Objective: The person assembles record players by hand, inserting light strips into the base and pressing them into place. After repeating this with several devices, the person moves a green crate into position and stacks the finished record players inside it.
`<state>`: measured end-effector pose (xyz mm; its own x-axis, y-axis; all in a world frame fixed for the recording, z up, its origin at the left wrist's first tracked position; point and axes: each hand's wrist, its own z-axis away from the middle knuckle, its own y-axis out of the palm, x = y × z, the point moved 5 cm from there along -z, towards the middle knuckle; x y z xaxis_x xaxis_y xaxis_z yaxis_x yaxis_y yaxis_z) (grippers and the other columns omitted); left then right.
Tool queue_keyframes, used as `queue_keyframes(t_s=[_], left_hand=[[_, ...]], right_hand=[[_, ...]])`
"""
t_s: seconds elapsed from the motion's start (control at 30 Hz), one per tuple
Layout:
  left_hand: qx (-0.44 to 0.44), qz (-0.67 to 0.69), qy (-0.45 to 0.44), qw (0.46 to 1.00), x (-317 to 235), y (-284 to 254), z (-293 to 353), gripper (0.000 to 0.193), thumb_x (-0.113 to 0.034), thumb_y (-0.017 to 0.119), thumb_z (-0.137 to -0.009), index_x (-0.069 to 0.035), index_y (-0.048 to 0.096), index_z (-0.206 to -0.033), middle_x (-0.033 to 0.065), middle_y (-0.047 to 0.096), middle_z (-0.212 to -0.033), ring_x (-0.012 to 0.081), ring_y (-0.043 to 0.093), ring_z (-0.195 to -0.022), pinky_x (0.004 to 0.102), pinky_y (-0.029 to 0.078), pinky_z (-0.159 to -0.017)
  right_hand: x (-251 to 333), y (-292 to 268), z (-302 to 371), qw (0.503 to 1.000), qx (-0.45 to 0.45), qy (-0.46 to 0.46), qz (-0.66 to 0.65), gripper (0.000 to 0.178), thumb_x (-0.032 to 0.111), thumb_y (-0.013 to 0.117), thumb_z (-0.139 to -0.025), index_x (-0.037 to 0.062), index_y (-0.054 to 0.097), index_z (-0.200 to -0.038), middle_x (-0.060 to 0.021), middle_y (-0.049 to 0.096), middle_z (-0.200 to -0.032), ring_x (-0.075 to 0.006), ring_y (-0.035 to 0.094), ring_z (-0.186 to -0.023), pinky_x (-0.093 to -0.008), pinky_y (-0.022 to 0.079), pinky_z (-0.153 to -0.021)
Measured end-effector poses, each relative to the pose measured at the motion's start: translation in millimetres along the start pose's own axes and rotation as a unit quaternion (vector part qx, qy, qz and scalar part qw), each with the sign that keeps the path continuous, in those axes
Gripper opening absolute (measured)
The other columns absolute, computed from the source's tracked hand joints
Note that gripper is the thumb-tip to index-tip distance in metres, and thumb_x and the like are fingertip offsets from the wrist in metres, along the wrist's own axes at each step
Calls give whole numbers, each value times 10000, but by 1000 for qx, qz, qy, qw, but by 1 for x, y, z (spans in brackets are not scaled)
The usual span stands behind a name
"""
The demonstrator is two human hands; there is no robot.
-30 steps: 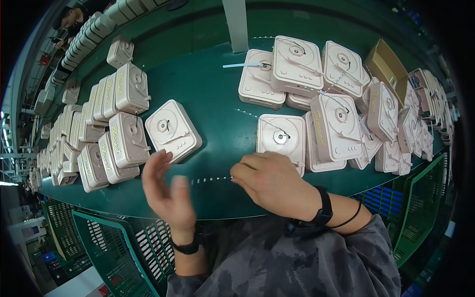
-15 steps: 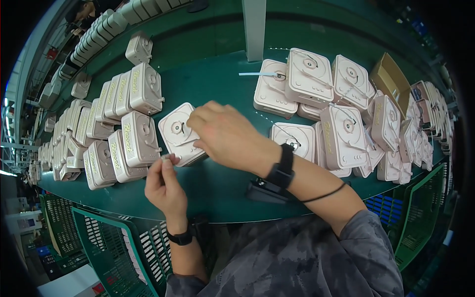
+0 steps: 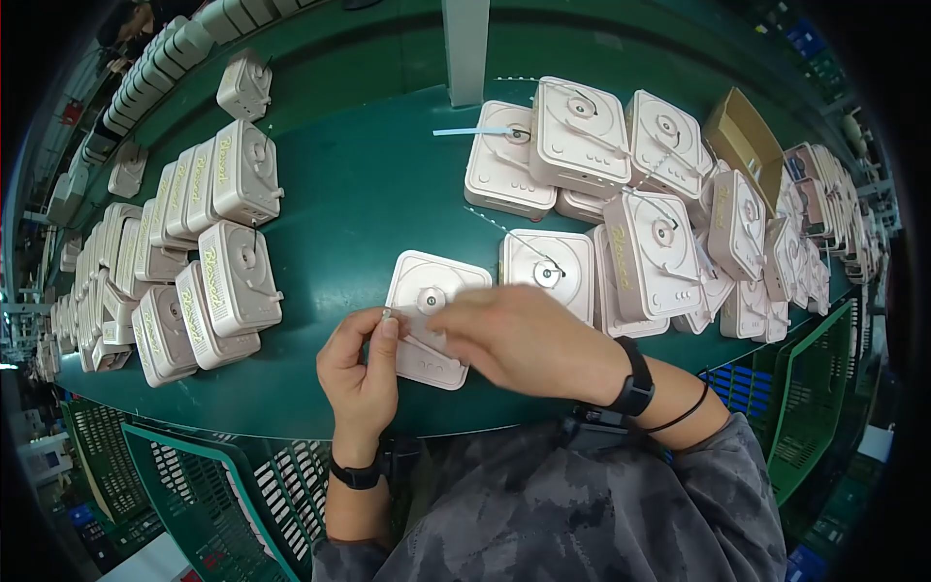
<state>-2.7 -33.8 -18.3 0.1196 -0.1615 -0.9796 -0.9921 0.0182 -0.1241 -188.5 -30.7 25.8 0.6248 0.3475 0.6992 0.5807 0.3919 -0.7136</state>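
A pale pink, square player styled like a small turntable (image 3: 432, 276) lies flat on the table in front of me. My left hand (image 3: 359, 364) is closed at its left edge, with thumb and forefinger pinching a tiny whitish piece (image 3: 387, 313) too small to name. Over the player's right side hovers my right hand (image 3: 514, 335), fingers bent and smeared by motion, hiding part of the top. Whether that hand holds anything does not show. Right beside it lies another player (image 3: 548, 276) with a black wire and a dotted strip at its centre disc.
Upright pink players (image 3: 238, 281) stand in rows at the left. More are heaped at the right, by an open cardboard box (image 3: 745, 145). A post (image 3: 465, 53) rises at the table's far edge. Green crates (image 3: 184, 475) stand below the near edge; another person (image 3: 121, 29) is far left.
The player in front of me has come nearer and to the right, away from the left rows. Both hands have moved right with it. The view has shifted slightly.
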Motion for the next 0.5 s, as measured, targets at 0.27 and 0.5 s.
queue_keyframes(t_s=[0.27,0.5], left_hand=[[19,-11,-36,999,-4,6,1,79,-44,665,-970,26,695,-993,79,721,-876,128,656,-788,258,510,-728],[101,-121,-1,988,-23,13,-11,112,-34,670,-970,53,688,-1039,78,709,-921,123,643,-810,260,513,-756]], right_hand=[[-9,4,-14,984,-90,-110,108,102,92,706,-851,48,672,-936,-100,594,-933,-294,590,-905,-393,505,-790],[-26,2,-17,986,-149,-39,-61,91,53,712,-826,35,653,-892,-92,587,-933,-298,570,-913,-389,491,-798]])
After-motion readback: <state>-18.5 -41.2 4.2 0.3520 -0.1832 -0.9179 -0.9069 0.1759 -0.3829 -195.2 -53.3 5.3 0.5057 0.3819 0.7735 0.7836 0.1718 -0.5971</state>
